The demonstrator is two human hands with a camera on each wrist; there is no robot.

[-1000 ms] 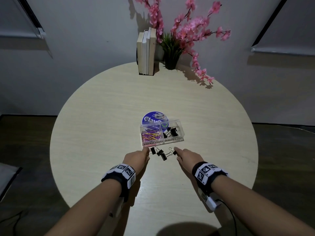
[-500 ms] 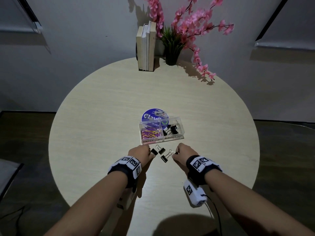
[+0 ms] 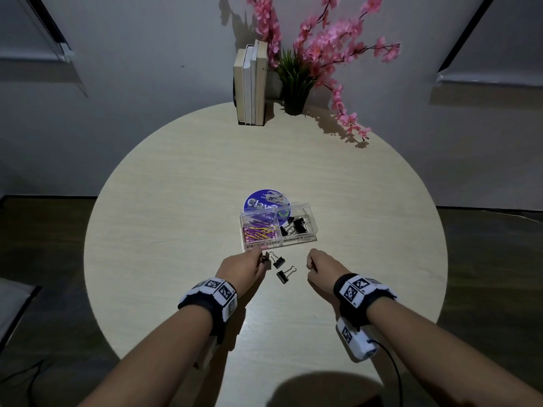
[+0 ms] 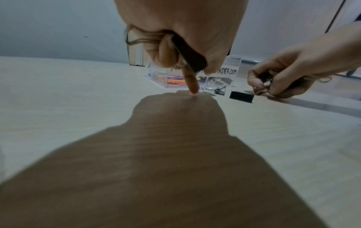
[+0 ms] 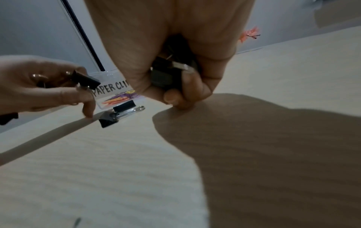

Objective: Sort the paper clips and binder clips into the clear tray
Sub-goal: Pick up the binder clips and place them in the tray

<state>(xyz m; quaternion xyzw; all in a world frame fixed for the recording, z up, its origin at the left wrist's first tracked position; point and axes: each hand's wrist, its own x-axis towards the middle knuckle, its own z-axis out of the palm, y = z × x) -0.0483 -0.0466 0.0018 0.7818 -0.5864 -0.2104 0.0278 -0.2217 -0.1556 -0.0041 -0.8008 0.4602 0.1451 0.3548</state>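
Observation:
The clear tray [image 3: 305,238] stands mid-table, with coloured paper clips [image 3: 260,232] in its left half and black binder clips [image 3: 293,226] in its right half. Two loose binder clips [image 3: 278,261] [image 3: 284,275] lie just in front of it. My left hand [image 3: 258,258] pinches a black binder clip [image 4: 192,57] at the tray's front left corner, one finger [image 4: 192,83] touching the table. My right hand [image 3: 311,262], to the right of the loose clips, is curled round another black binder clip [image 5: 166,75].
A round blue disc [image 3: 266,201] lies under the tray's far side. Upright books [image 3: 251,86] and a potted plant with pink blossoms [image 3: 296,92] stand at the table's far edge. The table [image 3: 176,201] is round, with dark floor around it.
My right hand has drawn back to the right, away from the loose binder clips, with its fingers curled. The left hand has stayed by the tray's front left corner, pinching its clip.

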